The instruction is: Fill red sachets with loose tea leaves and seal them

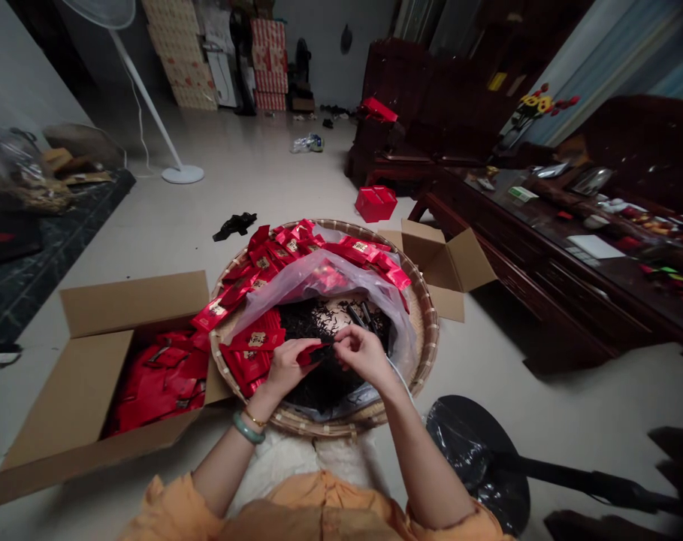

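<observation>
My left hand point(288, 367) is closed on a small red packet point(315, 355), held over a heap of dark dried leaves that look like tea point(321, 389). Close by on the right, my right hand point(366, 356) has its fingers pinched together near the end of that packet; what they hold is too small to make out. The leaves lie in a clear plastic bag point(318, 272), which sits in a round woven bamboo basket point(434, 323). Red packets with gold print point(255, 340) lie around the bag. Two dark, slender objects point(357, 315) rest among the leaves behind my right hand.
An open carton point(96, 383) of red packets stands left of the basket. Another open carton point(468, 259) is at the right, near a dark wooden table point(515, 248). A red box point(376, 204) lies beyond the basket. A black round stand point(479, 443) is at the lower right.
</observation>
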Motion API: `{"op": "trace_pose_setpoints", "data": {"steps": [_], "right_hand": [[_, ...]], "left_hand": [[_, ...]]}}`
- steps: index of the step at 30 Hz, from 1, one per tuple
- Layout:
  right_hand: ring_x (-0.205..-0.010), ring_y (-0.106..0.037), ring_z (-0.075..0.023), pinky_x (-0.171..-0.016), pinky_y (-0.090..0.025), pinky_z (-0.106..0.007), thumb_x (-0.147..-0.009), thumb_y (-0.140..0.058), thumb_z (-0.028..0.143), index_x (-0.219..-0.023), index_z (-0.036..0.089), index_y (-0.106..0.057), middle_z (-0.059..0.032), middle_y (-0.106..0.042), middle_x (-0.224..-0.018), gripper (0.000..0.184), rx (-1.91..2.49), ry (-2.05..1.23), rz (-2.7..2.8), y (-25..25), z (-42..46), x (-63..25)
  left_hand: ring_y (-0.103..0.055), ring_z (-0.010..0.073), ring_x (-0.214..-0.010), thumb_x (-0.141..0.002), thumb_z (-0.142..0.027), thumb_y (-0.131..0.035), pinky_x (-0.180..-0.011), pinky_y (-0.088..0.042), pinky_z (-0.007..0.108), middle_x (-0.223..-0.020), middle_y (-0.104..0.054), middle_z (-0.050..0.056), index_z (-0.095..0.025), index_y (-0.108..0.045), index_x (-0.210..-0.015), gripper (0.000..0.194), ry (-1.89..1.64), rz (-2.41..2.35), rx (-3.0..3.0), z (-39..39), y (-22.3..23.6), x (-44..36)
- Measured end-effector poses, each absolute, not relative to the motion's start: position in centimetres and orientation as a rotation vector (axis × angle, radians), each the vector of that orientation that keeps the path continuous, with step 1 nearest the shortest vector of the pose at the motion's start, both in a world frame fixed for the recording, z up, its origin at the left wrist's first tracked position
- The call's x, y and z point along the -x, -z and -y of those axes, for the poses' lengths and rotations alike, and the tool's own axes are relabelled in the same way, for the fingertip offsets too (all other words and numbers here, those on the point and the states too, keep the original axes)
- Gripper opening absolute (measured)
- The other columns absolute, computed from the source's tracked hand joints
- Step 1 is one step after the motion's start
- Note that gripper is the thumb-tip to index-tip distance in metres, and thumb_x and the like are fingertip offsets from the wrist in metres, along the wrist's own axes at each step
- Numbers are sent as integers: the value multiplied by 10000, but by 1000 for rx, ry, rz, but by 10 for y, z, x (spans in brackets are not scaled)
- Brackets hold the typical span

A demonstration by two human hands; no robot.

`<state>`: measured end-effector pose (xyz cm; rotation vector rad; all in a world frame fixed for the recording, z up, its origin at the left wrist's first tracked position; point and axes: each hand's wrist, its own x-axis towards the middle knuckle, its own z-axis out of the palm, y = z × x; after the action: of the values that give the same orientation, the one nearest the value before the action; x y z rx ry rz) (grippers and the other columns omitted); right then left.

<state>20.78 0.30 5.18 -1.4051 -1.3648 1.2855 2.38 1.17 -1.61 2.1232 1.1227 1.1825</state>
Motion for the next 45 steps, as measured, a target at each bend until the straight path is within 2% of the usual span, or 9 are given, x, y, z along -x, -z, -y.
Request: {"op": "trace_pose_setpoints", "data": {"steps": [3,6,12,18,23,26,28,33,45], "right_hand": [[-682,-579,-162,-636,-508,-303,-776,-570,339,-799,183,-616,-39,-618,-734,165,1482,-788,1546,-62,-4,-220],[-1069,-492,-252,-931,-410,-432,-776,-621,360,-820,223,-679,-86,-593,-1050,156,1409,-406,1858,-66,-1,-221],[-1297,-249,-319,-1030,-299,-497,-774,-624,447,-876,215,-699,-111,-521,-1194,265,1426,-308,2321,-50,-1,-199],[-1219,-370,-286,-978,-361,-441,-811,-581,452,-865,195,-689,-114,-576,-1096,284,1443,-359,2393,-39,-12,-190],[-908,-563,-186,-811,-447,-315,-846,-561,360,-936,204,-638,-64,-623,-935,196,1356,-519,2189,-51,-18,-195],[-851,-581,-171,-753,-444,-280,-786,-624,400,-1101,197,-560,-56,-627,-947,380,1363,-587,2006,-57,-23,-194],[-831,-581,-172,-733,-427,-269,-752,-644,449,-1062,202,-582,-48,-635,-910,401,1377,-583,2031,-57,-27,-192],[-620,-512,-126,-599,-341,-228,-802,-584,467,-641,183,-596,-3,-587,-634,327,1497,-545,2119,-43,-41,-191],[-505,-337,-82,-492,-259,-202,-758,-583,516,-521,184,-415,64,-375,-497,441,1498,-753,1687,-7,-57,-207]], "left_hand": [[-650,160,-785,-760,-302,-657,-715,-514,275,-920,-709,49,-193,-647,-995,259,-1169,-1194,-2076,-11,17,-26],[-639,139,-721,-761,-308,-649,-666,-507,248,-914,-704,37,-197,-643,-999,262,-1114,-1248,-1998,-11,15,-30],[-629,146,-700,-679,-229,-680,-663,-495,241,-850,-705,21,-177,-652,-981,308,-1022,-1271,-1873,-14,21,-32],[-617,157,-710,-617,-186,-673,-666,-484,245,-831,-701,34,-141,-656,-983,370,-1026,-1316,-1714,-20,36,-27],[-606,166,-730,-645,-302,-667,-680,-476,252,-772,-686,21,-130,-664,-890,299,-1041,-1323,-1570,-27,22,-28],[-605,168,-722,-628,-317,-670,-677,-475,256,-779,-684,29,-110,-655,-888,333,-995,-1220,-1468,-31,7,-36],[-596,162,-684,-601,-295,-681,-648,-468,251,-737,-671,24,-98,-651,-827,302,-904,-1130,-1446,-32,-2,-43],[-571,148,-618,-566,-297,-725,-595,-453,251,-644,-626,-3,-102,-623,-740,281,-725,-1159,-1411,-25,-12,-53],[-611,159,-657,-569,-325,-764,-646,-470,264,-712,-662,18,-102,-615,-820,367,-546,-1065,-1272,-12,1,-30]]}}
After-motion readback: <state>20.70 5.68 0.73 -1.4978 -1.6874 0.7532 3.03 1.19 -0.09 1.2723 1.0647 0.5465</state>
